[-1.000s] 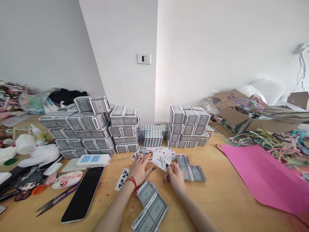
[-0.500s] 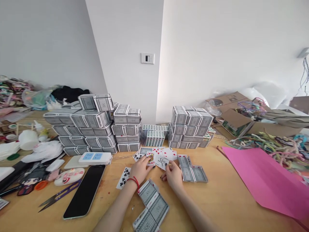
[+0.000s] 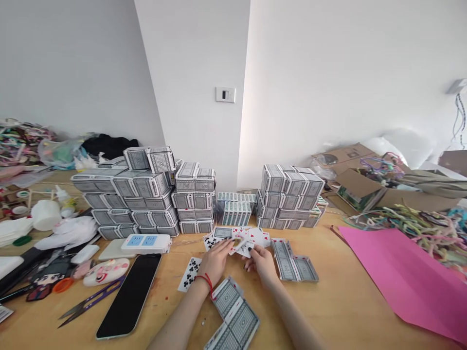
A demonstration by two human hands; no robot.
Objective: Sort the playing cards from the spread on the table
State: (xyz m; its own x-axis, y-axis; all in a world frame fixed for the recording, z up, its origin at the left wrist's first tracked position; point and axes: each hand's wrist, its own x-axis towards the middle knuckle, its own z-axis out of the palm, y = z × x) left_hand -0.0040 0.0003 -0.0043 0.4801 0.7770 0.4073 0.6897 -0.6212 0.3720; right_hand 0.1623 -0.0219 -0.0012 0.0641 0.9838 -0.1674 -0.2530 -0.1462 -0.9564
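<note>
My left hand (image 3: 214, 260), with a red string on its wrist, has its fingers together on a blurred face card (image 3: 236, 244). In my right hand (image 3: 261, 262) the thumb and fingers pinch a joker card (image 3: 245, 248) at its right edge. Behind both hands lie spread playing cards (image 3: 258, 237), some face up. A ten of clubs (image 3: 189, 274) lies left of my left wrist. Joined card pieces with grey patterned backs (image 3: 237, 311) rest between my forearms. A similar L-shaped piece (image 3: 294, 261) sits right of my right hand.
Stacked card blocks (image 3: 140, 187) stand at the back left, others (image 3: 290, 194) at the back right. A phone (image 3: 129, 296), scissors (image 3: 93, 299) and a white power strip (image 3: 146, 243) are on the left. Pink paper (image 3: 408, 287) and tangled cords (image 3: 412, 223) lie right.
The face card under my left hand has shifted right, towards the joker card, and my left fingers have moved with it. The whole view has shifted slightly.
</note>
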